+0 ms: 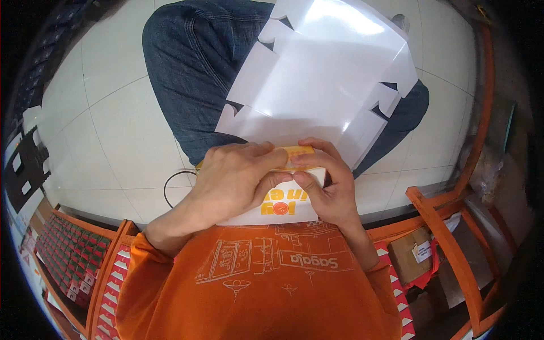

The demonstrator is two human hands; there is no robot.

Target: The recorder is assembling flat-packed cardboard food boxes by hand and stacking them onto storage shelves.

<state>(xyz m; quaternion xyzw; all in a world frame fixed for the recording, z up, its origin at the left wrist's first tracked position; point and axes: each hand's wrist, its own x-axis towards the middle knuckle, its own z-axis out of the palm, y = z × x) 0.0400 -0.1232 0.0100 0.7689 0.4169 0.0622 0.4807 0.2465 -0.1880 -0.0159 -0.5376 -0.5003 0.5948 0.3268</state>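
Observation:
A large die-cut cardboard box (317, 79), part folded, lies across my lap with its glossy white inside facing up. Slots and tabs run along both of its sides. At the end nearest my body, a panel is folded upright and shows orange and yellow print on white. My left hand (235, 173) grips this folded edge, its thumb and fingers pressed over the top. On the other side of the same edge, my right hand (334, 184) pinches the board, thumb on the near face and fingers over the yellow strip. The fold beneath my fingers is partly hidden.
My jeans-clad legs (187, 62) support the cardboard above a tiled floor (113, 124). An orange frame (447, 243) stands at the right, with a brown carton (411, 255) by it. Rows of small red and green boxes (71, 249) fill a rack at the left.

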